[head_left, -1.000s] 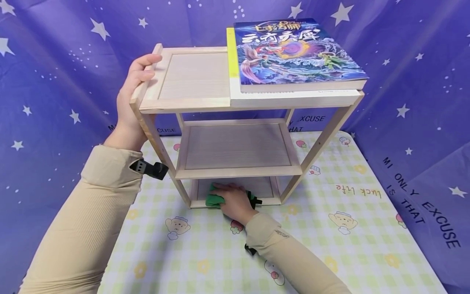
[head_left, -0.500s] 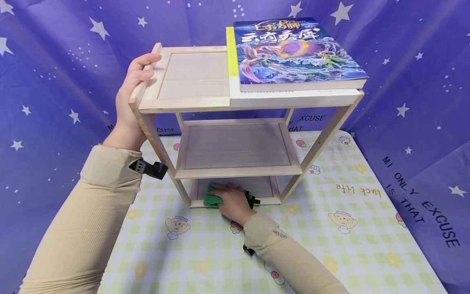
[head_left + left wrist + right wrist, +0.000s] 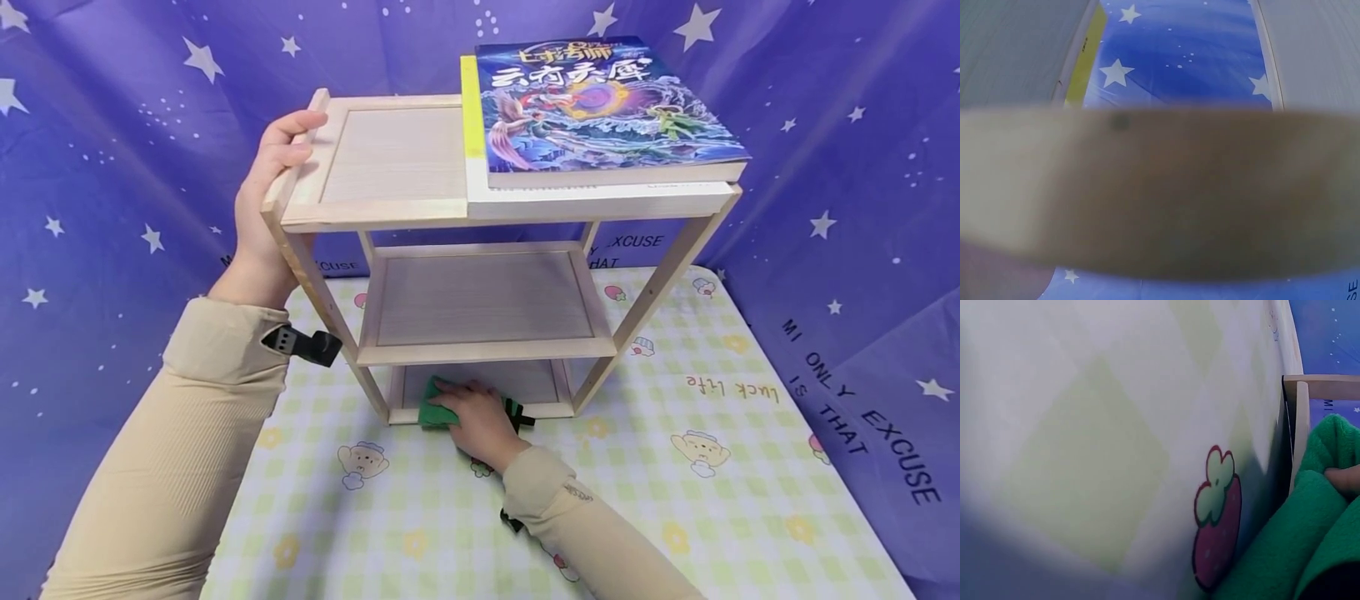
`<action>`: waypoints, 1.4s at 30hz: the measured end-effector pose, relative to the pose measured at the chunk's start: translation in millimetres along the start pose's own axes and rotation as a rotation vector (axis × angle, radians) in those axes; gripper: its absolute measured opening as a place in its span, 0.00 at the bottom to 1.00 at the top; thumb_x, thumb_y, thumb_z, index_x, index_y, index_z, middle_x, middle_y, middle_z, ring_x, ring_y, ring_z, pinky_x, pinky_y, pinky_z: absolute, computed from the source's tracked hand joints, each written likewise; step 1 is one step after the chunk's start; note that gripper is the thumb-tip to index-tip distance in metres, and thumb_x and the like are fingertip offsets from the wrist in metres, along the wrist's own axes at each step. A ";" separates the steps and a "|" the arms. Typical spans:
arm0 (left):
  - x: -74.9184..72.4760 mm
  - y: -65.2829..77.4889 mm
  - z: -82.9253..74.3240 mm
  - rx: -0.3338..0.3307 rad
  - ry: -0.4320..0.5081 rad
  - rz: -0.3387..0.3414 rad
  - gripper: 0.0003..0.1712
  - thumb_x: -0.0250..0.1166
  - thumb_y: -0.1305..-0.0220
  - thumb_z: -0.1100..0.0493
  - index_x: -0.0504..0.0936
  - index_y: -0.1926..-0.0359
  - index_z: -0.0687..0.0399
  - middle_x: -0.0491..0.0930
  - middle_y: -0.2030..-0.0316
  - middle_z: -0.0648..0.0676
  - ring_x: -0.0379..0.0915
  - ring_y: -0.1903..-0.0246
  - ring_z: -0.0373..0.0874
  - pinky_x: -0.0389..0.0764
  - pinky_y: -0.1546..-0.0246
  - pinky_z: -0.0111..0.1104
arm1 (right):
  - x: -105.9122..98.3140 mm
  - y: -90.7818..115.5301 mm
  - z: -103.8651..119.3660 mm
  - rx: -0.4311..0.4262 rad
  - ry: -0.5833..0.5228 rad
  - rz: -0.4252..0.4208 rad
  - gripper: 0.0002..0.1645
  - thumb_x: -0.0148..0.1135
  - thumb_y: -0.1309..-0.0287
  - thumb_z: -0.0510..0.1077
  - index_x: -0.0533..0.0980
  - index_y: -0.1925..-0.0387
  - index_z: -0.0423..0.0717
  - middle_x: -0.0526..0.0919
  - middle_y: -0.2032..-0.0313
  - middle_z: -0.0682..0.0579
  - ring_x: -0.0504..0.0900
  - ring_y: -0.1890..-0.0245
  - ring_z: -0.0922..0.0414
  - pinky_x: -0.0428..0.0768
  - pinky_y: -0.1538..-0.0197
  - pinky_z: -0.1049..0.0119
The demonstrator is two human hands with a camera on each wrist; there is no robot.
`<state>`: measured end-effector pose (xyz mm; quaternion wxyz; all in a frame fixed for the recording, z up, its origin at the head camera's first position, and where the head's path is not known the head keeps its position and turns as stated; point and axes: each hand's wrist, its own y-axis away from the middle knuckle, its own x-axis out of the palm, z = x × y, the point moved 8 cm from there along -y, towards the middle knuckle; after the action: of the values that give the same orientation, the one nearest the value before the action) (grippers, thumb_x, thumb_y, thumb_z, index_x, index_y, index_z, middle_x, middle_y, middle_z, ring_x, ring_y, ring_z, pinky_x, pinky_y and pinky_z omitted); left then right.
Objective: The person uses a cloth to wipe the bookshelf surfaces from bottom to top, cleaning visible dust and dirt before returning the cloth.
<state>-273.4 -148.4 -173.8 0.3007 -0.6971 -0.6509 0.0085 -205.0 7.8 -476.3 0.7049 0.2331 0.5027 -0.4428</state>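
Observation:
A three-tier wooden shelf (image 3: 397,158) stands upright on the table. My left hand (image 3: 258,187) grips the raised side edge of its top board, fingers over the rim. Low at the front, my right hand (image 3: 480,425) holds a bunched green cloth (image 3: 435,408) against the left part of the bottom tier's front rail. The right wrist view shows the cloth (image 3: 1291,531) folded up around a fingertip (image 3: 1344,480). In the left wrist view a blurred wooden upright (image 3: 1179,194) crosses close to the camera, and most of the left hand is hidden.
Two stacked books lie on the right of the top board: a blue illustrated book (image 3: 607,117) over a yellow-and-white one (image 3: 474,125). The middle board (image 3: 487,296) is bare. A checked tablecloth (image 3: 660,483) covers the table, with a starry purple curtain (image 3: 847,167) around it.
My right hand and the green cloth have shifted slightly left along the bottom tier, then back right and a little towards the front. The left hand keeps its grip on the shelf.

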 end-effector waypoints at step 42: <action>0.0 0.0 0.0 0.000 -0.033 0.003 0.16 0.44 0.35 0.64 0.77 0.58 0.47 0.63 0.36 0.56 0.57 0.39 0.47 0.59 0.39 0.34 | -33.2 30.5 -66.2 0.225 -0.182 -0.255 0.19 0.73 0.53 0.36 0.87 0.58 0.58 0.85 0.46 0.55 0.83 0.49 0.46 0.81 0.56 0.49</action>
<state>-273.4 -148.5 -173.8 0.2898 -0.6978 -0.6547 0.0203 -215.5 87.2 -475.0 0.6552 0.2036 0.4097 -0.6012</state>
